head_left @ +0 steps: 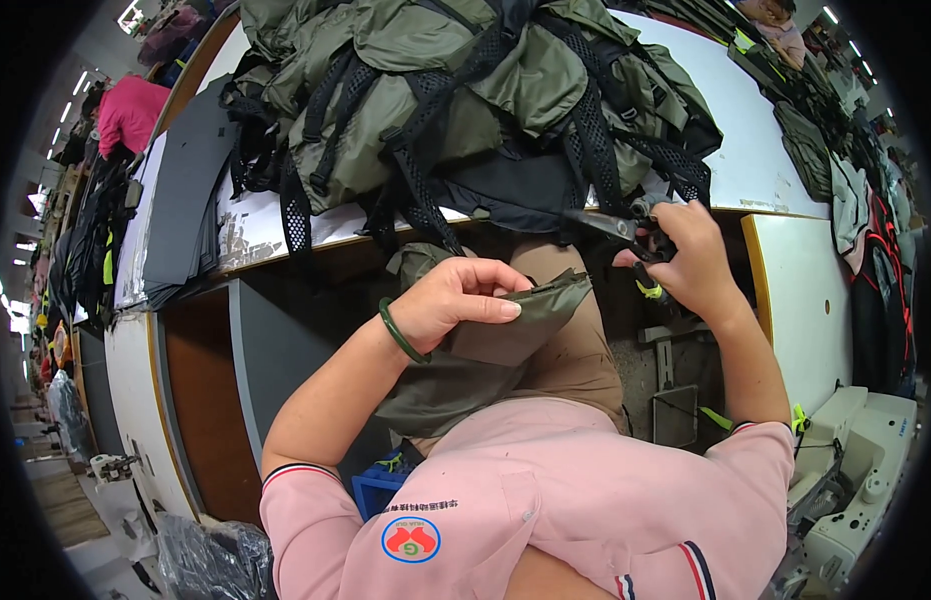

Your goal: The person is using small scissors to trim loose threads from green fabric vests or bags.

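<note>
The left hand is closed on a folded olive fabric piece held over the lap, below the bench edge. The right hand grips snips, shut around them, just under the pile of olive backpacks.

Pink polo shirt worn; short sleeves edged with striped trim in dark, white and red. Round red-and-blue badge seen on chest, small line of lettering above it. Tan trousers seen over lap. Green bangle worn on left wrist. Forearms left bare, no gloves.
</note>
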### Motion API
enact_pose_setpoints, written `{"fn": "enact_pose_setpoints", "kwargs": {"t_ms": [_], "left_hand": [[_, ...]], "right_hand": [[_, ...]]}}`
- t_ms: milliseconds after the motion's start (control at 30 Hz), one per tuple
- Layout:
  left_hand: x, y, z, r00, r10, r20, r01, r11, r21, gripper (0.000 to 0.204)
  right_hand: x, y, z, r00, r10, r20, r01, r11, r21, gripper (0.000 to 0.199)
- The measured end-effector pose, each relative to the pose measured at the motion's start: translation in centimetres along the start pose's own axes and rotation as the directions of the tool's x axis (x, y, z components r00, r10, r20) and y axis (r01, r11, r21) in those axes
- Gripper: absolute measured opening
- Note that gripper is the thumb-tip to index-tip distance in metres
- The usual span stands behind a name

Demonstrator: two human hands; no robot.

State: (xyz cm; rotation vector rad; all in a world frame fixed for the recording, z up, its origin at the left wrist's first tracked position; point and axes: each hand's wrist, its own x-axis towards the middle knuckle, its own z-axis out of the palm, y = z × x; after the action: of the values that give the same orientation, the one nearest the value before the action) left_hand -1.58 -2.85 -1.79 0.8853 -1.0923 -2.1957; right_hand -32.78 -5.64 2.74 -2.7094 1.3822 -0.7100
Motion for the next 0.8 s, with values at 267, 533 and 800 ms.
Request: {"fn": "enact_pose_setpoints", "kwargs": {"t_ms": [267,533,800], "left_hand": [[0.0,-1.2,1.7,0.875,0.479,0.067,-0.397,0.634,0.664,0.014],[-1.1,-2.7,1.2,0.514,0.633,0.579,-0.556,-0.268,0.787,0.021],[-0.9,-2.7,1.2,0.508,0.63,0.587,-0.566,-0.269,0.779,0.018]], "right_hand": [[0.3,-3.9,2.2,0.923,-0.05,0.381,-0.243,0.694,0.678,0.028],[-1.6,-2.6,1.4,0.948,-0.077,0.309,-0.086,0.873,0.481,0.039],[-1.6,0.0,-1.8,0.935,-0.254,0.248,0.266,0.964,-0.016,0.038]]}}
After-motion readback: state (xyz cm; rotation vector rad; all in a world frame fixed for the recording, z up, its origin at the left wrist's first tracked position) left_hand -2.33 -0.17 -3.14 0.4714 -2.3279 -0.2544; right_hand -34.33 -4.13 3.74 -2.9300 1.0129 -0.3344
